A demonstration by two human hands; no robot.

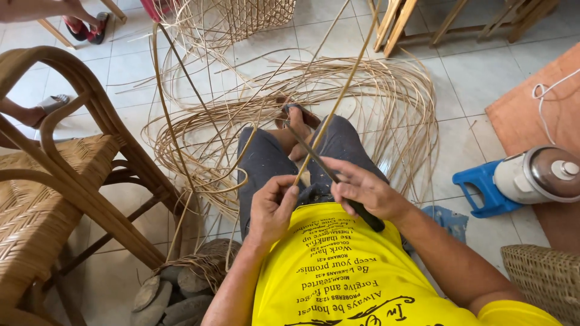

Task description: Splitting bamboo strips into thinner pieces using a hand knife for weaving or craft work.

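Your hands work a long pale rattan strip point(329, 115) over your lap.

Left hand point(272, 208) fingers pinch the strip; right hand point(362, 190) fingers grip a dark-handled knife point(335, 178) against it; grey-capped white canister point(538, 175) right.

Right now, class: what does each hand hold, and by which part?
The left hand pinches the lower end of a long rattan strip. The right hand grips a knife by its dark handle, blade against the strip.
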